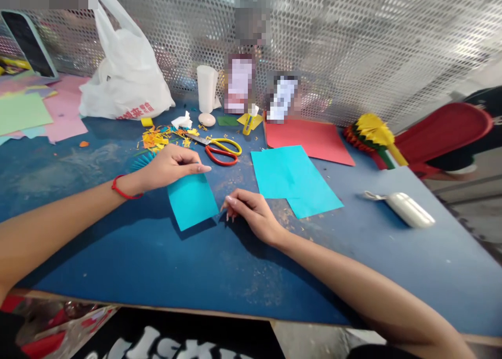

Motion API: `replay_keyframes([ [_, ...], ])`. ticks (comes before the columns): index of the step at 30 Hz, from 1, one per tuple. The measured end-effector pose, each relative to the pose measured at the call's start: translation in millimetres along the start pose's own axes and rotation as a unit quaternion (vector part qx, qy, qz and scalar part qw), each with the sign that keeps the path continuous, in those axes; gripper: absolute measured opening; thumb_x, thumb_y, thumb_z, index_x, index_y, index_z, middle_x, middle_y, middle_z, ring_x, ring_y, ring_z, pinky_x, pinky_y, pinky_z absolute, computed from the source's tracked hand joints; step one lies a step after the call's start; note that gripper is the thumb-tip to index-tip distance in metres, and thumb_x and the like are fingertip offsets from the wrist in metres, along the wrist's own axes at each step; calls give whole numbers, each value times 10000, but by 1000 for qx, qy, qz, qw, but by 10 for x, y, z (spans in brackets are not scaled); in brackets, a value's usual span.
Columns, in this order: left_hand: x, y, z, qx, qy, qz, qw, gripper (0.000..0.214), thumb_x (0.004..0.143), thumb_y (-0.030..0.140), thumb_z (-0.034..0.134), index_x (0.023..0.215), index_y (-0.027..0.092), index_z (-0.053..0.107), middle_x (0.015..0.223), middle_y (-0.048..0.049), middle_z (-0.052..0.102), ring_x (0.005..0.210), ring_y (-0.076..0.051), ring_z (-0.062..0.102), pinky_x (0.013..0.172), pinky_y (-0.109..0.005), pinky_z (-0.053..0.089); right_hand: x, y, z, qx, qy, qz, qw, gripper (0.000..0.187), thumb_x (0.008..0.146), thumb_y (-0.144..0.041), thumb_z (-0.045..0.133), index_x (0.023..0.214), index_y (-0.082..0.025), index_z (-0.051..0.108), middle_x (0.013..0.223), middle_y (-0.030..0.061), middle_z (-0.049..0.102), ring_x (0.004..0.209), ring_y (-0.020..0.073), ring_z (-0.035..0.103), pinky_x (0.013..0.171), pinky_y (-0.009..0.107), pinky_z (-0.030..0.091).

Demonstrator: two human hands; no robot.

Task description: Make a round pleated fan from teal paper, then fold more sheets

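My left hand (170,165) pinches the upper edge of a turquoise paper sheet (192,202), which hangs tilted just over the table. My right hand (253,212) is closed, its curled fingertips beside the sheet's lower right corner; I cannot make out whether anything is between them. Behind the left wrist, a fringed turquoise paper piece (141,161) is partly hidden. Scissors (223,151) with red and yellow handles lie beyond the left hand, near yellow and orange paper scraps (155,138). To the right lie more turquoise sheets (294,176), overlapping.
A red sheet (314,142), a yellow paper flower (374,131) and a white case with a strap (411,210) are on the right. Along the perforated metal panel stand a white plastic bag (123,71), a white container (206,89) and phones (240,82). Pastel sheets (23,113) lie left.
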State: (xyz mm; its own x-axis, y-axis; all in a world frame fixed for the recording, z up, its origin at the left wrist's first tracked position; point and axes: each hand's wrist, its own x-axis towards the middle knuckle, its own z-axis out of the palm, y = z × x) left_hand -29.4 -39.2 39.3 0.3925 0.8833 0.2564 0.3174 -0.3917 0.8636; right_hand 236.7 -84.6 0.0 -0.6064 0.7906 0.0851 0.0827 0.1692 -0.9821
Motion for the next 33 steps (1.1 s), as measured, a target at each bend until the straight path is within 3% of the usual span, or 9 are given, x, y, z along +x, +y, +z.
replay_keyframes([
  [3, -44, 91, 185, -12, -6, -41, 999, 377, 817, 502, 815, 580, 250, 664, 524, 36, 473, 568, -142, 322, 506, -285, 215, -9, -14, 28, -14, -13, 1, 1000, 438, 981, -634, 619, 920, -202, 656, 730, -12, 663, 650, 118, 591, 641, 261, 477],
  [6, -55, 151, 226, -58, -7, -89, 994, 407, 803, 601, 805, 656, 239, 695, 578, 26, 557, 577, -136, 371, 521, -284, 258, -5, -30, 16, -4, -41, 4, 999, 434, 898, -614, 745, 820, -195, 663, 699, -9, 675, 623, 113, 580, 620, 260, 462],
  [11, -100, 88, 162, -209, -18, -110, 972, 605, 682, 811, 806, 880, 249, 701, 590, 34, 628, 479, -121, 466, 475, -271, 364, 33, -15, -44, 49, 85, 7, 995, 438, 855, -613, 780, 759, -207, 648, 652, -13, 666, 582, 109, 550, 604, 269, 481],
  [15, -180, 73, 215, -147, -95, -115, 978, 469, 822, 559, 837, 658, 172, 628, 489, 4, 610, 403, -117, 539, 421, -237, 412, 44, 19, -41, 50, 89, 17, 995, 401, 853, -570, 791, 795, -201, 646, 644, -19, 638, 567, 102, 520, 565, 265, 433],
  [20, -243, 92, 329, -99, -92, -92, 987, 474, 865, 393, 780, 512, 164, 563, 412, 1, 558, 336, -91, 495, 353, -184, 335, -51, 12, 67, -4, 192, -38, 981, 407, 835, -482, 840, 961, -251, 531, 693, -89, 508, 546, 81, 403, 516, 244, 351],
  [25, -321, 196, 492, -153, -151, -69, 974, 356, 891, 367, 743, 640, 150, 617, 498, 22, 591, 394, -85, 506, 404, -166, 385, -164, -45, 144, -99, 26, -65, 993, 349, 946, -540, 717, 983, -245, 534, 805, -31, 630, 634, 111, 556, 600, 271, 435],
  [29, -356, 297, 560, -152, -184, -19, 971, 338, 923, 356, 721, 675, 148, 625, 599, 19, 605, 534, -95, 552, 533, -181, 452, -178, -33, 130, -128, 6, -99, 987, 451, 917, -649, 709, 962, -246, 512, 804, -21, 652, 643, 125, 583, 612, 276, 433],
  [33, -359, 306, 586, -138, -206, -10, 969, 307, 917, 393, 764, 756, 146, 681, 687, 6, 632, 617, -110, 555, 594, -203, 455, -171, -7, 116, -152, -5, -120, 981, 553, 857, -754, 707, 929, -245, 505, 731, -39, 620, 593, 120, 545, 582, 267, 398],
])
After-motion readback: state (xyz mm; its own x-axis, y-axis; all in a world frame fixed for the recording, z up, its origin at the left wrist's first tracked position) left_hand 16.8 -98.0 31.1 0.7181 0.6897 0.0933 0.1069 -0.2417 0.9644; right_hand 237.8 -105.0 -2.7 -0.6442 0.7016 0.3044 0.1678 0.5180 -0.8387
